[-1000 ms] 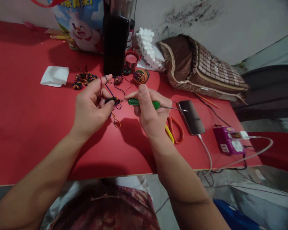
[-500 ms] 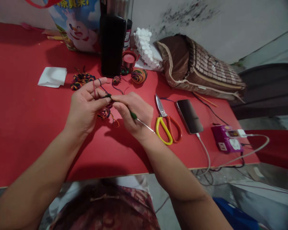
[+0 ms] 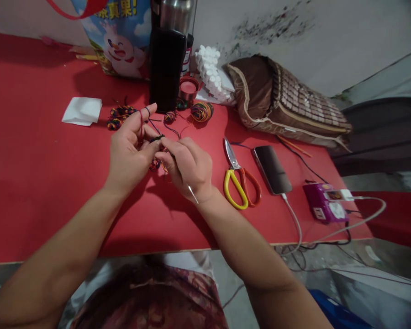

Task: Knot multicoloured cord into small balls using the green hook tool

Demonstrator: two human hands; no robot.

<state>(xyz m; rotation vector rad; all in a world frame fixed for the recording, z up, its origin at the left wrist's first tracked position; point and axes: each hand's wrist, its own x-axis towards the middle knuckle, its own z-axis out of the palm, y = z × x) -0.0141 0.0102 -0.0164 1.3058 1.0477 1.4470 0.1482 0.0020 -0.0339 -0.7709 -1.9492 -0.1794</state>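
My left hand pinches a small dark crochet piece between thumb and fingers, with yarn looped round its raised index finger. My right hand is closed on a crochet hook; its metal shaft sticks out below the palm, and its tip is hidden at the crochet piece. Multicoloured yarn strands hang beneath the fingers. Behind the hands lie a small yarn ball, a larger yarn ball and a bundle of multicoloured crochet.
Scissors and a charging phone lie right of my hands on the red table. A purple power adapter sits near the right edge. Behind stand a black phone-like slab, a printed bag and a brown cushion.
My right hand has turned, and the hook's shaft now points more steeply down; its green grip is hidden. The whole view has shifted slightly, so things appear a little further right.
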